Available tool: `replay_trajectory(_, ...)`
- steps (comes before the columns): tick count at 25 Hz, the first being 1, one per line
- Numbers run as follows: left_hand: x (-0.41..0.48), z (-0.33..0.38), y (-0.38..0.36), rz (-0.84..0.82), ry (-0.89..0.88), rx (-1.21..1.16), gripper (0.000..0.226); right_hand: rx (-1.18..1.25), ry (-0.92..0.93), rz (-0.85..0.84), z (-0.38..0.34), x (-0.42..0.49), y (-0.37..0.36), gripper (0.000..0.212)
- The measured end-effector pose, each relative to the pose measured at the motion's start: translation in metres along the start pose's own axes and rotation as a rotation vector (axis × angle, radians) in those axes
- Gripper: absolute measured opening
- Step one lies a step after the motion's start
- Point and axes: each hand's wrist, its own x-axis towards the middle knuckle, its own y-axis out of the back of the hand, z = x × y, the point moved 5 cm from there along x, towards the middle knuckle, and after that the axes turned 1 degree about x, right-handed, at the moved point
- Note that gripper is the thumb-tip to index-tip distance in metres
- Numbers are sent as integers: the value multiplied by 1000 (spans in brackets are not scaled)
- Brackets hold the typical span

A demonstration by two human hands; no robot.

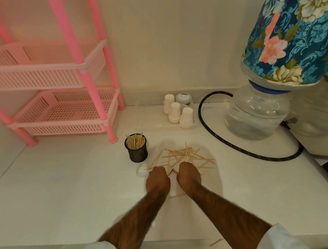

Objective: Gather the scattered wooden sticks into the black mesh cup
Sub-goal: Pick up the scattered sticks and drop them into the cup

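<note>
A black mesh cup [136, 151] stands upright on the white counter, with several wooden sticks [135, 141] standing in it. To its right lies a scattered pile of wooden sticks [181, 156]. Both hands rest knuckles-up on the near edge of that pile. My left hand [157, 179] has its fingers curled down onto sticks near the pile's left side. My right hand [189, 175] has its fingers curled down onto the pile's middle. The fingertips are hidden, so whether sticks are pinched is unclear. One stray stick [176, 195] lies between my forearms.
A pink plastic rack [64, 110] stands at the back left. Stacked white paper cups [177, 113] sit on a clear tray behind the pile. A large water bottle [256, 111] under floral cloth and a black hose [235, 147] occupy the right.
</note>
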Motion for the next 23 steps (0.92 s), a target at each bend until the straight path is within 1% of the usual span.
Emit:
replay_trajectory(4,1,-8,4,-5,39,-82,18,132,-12,-31,13,9,4,8)
replay_trajectory(7,5,-8,12,6,50,-126,15,286,-59,-33,23,14,13,18)
replay_trajectory(11,9,-12,19,33,54,-207,12,488,-70,-80,30,17,22,12)
replay_trajectory(15,13,-15,24,53,64,-410,12,638,-88,-95,32,19,30,20)
replay_trajectory(18,16,-18,28,53,75,-530,9,725,-97,-139,32,19,30,20)
replay_trajectory(23,23,-29,31,27,97,-588,21,880,-90,-188,34,21,32,17)
